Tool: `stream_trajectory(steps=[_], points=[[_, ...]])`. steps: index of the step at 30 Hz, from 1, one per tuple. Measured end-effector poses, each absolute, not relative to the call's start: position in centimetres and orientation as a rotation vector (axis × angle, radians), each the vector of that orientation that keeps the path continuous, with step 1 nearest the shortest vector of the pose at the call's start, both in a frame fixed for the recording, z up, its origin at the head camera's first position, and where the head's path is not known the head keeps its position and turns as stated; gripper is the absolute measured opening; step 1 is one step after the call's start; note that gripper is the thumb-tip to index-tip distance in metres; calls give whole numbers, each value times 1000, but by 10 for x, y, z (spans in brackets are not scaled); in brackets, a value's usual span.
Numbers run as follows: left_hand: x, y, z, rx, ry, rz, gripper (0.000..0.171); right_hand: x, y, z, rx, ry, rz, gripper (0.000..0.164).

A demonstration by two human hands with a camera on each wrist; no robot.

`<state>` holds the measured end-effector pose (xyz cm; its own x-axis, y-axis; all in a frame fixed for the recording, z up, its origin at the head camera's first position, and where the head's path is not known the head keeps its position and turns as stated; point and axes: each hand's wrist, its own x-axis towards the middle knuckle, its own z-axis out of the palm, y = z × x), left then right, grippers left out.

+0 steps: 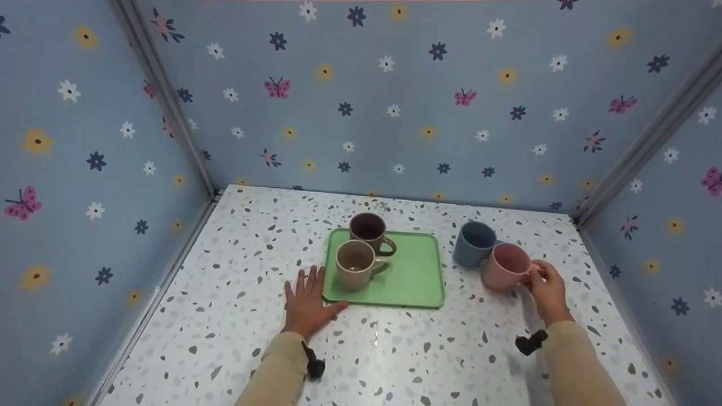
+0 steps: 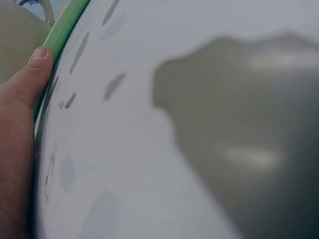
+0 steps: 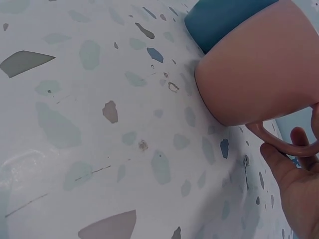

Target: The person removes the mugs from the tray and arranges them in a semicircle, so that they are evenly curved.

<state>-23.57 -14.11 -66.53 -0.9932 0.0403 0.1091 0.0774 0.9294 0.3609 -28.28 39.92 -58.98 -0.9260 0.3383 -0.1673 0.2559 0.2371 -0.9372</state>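
A pink mug (image 1: 505, 269) stands at the right of the table, and my right hand (image 1: 548, 288) grips its handle. In the right wrist view, fingers and thumb close round the handle of the pink mug (image 3: 259, 69). Just behind it, a blue mug (image 1: 472, 248) stands close by, overlapped by the pink one. My left hand (image 1: 309, 304) lies flat with fingers spread at the left front corner of a green tray (image 1: 414, 270), the thumb at its rim. On the tray's left side stand a beige mug (image 1: 352, 270) and, behind it, a dark maroon mug (image 1: 364, 228).
The speckled white table (image 1: 237, 237) is bounded by blue flowered panels (image 1: 383, 113) at the back and both sides. Grey posts stand at the back corners. A gap of bare table lies between the tray and the blue mug.
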Motion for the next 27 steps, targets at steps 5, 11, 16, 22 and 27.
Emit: stream_trajectory(steps=[5, 11, 16, 22, 27], points=[[-236, -141, -666, -89, -3015, -545, 113, -283, 401, -590, -589, -2432, 1804, 46], [-236, -141, -664, -90, -3002, -562, 112, -285, 402, -589, -633, -2396, 1900, 48], [-236, -141, -665, -100, -3000, -570, 112, -285, 401, -587, -661, -2365, 1916, 47], [-237, -141, -666, -96, -2989, -591, 113, -284, 396, -577, -659, -2409, 1754, 47], [-238, -143, -669, -100, -2971, -622, 113, -289, 380, -557, -640, -2371, 1650, 47]])
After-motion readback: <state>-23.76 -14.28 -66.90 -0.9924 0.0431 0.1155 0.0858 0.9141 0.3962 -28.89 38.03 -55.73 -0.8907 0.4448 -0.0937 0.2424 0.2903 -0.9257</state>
